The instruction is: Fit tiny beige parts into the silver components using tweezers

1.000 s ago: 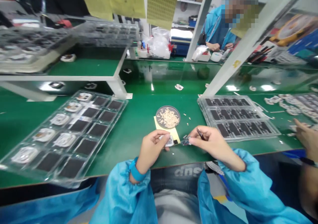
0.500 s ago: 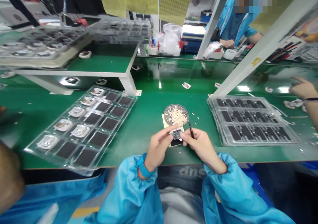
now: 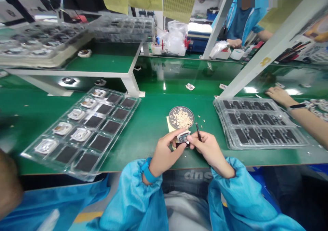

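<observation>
My left hand (image 3: 168, 152) pinches a small white-and-metal component (image 3: 183, 137) between thumb and fingers, just below a round mesh dish (image 3: 181, 118) heaped with beige bits. In my right hand (image 3: 207, 152) is a slim dark tool, probably tweezers (image 3: 198, 131), with its tip pointing up and away from the component. The fingers of both hands nearly meet around the component. A yellow paper sheet (image 3: 171, 128) lies under the dish, mostly hidden by my hands. A blue wristband (image 3: 148, 171) circles my left wrist.
A clear tray of white parts and black pads (image 3: 80, 132) lies left, another of black pieces (image 3: 260, 123) right. A co-worker's hand (image 3: 279, 96) rests beyond it. Metal shelf legs and stacked trays (image 3: 120, 27) stand ahead.
My hands have come closer together and the component has risen toward the dish. The tool now points upward. The co-worker's hand on the right has moved, and the view has shifted.
</observation>
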Demonstrator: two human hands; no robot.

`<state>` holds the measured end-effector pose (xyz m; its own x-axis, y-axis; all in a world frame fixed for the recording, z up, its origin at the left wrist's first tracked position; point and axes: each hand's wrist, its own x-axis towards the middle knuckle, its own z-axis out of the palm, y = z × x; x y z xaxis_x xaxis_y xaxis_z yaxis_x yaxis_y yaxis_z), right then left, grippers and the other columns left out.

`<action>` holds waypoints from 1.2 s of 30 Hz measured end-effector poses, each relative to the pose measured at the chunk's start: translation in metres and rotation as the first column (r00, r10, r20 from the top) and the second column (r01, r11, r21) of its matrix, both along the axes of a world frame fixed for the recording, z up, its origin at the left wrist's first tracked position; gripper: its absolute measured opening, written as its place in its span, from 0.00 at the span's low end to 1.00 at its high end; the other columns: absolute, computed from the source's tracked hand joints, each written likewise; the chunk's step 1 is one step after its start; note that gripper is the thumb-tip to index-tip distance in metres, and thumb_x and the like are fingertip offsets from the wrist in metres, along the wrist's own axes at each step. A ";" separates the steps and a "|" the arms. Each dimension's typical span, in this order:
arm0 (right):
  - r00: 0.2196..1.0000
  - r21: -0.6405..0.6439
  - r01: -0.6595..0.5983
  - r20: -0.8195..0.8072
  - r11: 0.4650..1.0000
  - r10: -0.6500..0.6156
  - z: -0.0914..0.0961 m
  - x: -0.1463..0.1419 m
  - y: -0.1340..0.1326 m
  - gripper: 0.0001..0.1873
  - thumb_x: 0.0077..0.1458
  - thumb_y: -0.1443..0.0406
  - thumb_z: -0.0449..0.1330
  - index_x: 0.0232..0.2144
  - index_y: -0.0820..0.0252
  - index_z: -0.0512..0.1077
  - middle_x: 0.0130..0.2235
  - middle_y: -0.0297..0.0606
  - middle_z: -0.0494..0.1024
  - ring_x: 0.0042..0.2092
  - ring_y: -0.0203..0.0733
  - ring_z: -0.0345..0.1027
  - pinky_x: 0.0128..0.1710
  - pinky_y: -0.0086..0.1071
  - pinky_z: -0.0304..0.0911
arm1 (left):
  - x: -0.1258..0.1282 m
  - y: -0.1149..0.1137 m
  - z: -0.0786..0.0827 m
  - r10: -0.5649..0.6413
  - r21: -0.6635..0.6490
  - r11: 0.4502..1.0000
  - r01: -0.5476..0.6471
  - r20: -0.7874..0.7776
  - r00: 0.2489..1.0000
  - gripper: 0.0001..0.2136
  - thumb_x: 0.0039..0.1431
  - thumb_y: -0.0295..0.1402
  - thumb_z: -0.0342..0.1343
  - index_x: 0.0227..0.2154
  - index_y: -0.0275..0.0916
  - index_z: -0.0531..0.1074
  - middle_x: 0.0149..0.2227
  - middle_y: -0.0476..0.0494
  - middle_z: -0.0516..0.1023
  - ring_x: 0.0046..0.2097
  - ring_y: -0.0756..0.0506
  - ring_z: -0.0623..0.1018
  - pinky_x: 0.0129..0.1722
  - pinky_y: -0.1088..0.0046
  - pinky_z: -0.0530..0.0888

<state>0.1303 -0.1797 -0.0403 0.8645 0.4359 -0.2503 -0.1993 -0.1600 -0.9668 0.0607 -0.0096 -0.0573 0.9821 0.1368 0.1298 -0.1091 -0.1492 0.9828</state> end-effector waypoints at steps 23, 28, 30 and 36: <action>0.978 0.095 0.078 0.187 0.992 -0.094 -0.015 -0.005 0.006 0.21 0.51 0.53 0.71 0.40 0.58 0.71 0.39 0.40 0.75 0.39 0.42 0.70 0.41 0.35 0.69 | 0.005 0.000 -0.004 -0.082 -0.440 0.898 0.017 -0.130 0.988 0.24 0.54 0.36 0.70 0.54 0.35 0.77 0.52 0.34 0.79 0.49 0.39 0.80 0.52 0.63 0.78; 0.985 0.134 0.076 0.146 0.988 -0.096 -0.014 -0.004 0.007 0.19 0.51 0.55 0.71 0.40 0.59 0.73 0.39 0.40 0.76 0.39 0.40 0.71 0.41 0.33 0.69 | 0.006 0.001 -0.005 -0.050 -0.394 0.919 0.012 -0.085 0.995 0.21 0.54 0.35 0.70 0.51 0.37 0.79 0.56 0.34 0.76 0.53 0.39 0.79 0.54 0.63 0.77; 0.989 0.137 0.067 0.122 0.988 -0.084 -0.012 -0.005 0.008 0.20 0.51 0.54 0.71 0.41 0.59 0.75 0.40 0.41 0.78 0.38 0.41 0.72 0.40 0.33 0.69 | 0.007 0.001 -0.005 -0.042 -0.389 0.921 0.018 -0.054 0.998 0.20 0.54 0.34 0.69 0.51 0.38 0.80 0.57 0.35 0.74 0.53 0.40 0.78 0.54 0.65 0.77; 0.994 0.097 0.091 0.059 0.991 -0.097 -0.007 -0.009 0.011 0.20 0.49 0.52 0.71 0.36 0.61 0.77 0.33 0.40 0.78 0.31 0.39 0.69 0.30 0.32 0.67 | 0.007 0.001 -0.004 -0.073 -0.404 0.913 0.054 -0.032 0.997 0.18 0.56 0.34 0.67 0.50 0.38 0.80 0.54 0.35 0.73 0.51 0.41 0.78 0.51 0.64 0.78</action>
<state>0.1214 -0.1689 -0.0471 0.9155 0.3711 -0.1553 -0.1468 -0.0512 -0.9878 0.0672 -0.0087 -0.0609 0.9940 0.1050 0.0318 -0.0588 0.2655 0.9623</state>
